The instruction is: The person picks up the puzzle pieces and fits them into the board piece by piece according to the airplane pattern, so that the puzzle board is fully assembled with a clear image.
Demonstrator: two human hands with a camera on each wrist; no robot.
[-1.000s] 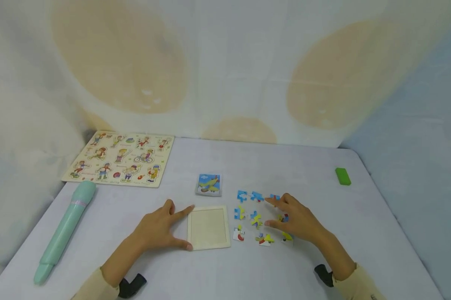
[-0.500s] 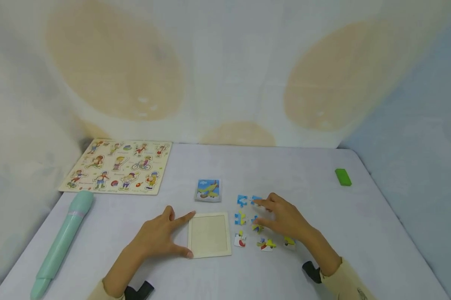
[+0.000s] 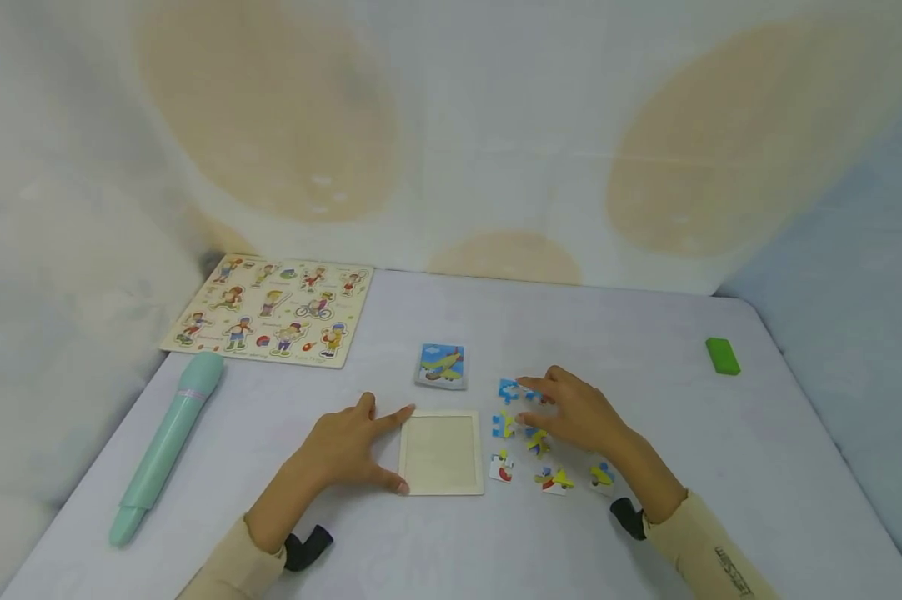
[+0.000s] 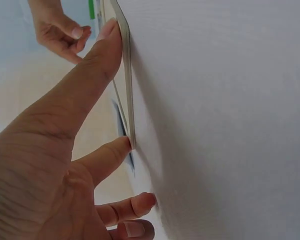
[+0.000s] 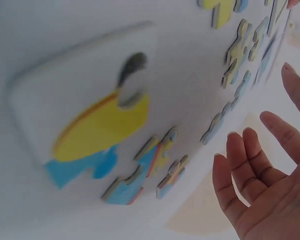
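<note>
My left hand (image 3: 349, 446) touches the left edge of a small square wooden puzzle tray (image 3: 440, 454), its thumb at the near corner and its index finger at the far one. In the left wrist view, the thumb lies over the tray's edge (image 4: 129, 95). Right of the tray, several airplane jigsaw pieces (image 3: 501, 467) lie apart in rows. My right hand (image 3: 578, 412) is over the upper rows, fingers spread and partly covering them; its index fingertip is right by the top-row pieces (image 3: 508, 390). The right wrist view shows no piece between its fingers (image 5: 275, 137).
Behind the tray lies a small airplane picture (image 3: 441, 365). A large wooden puzzle board with sports figures (image 3: 271, 312) sits at the back left, a mint-green stick (image 3: 167, 450) at the left. Far right is a green block (image 3: 723, 356).
My right hand has moved left over the upper pieces, toward the tray. The left hand has stayed at the tray's edge. The head view has shifted slightly.
</note>
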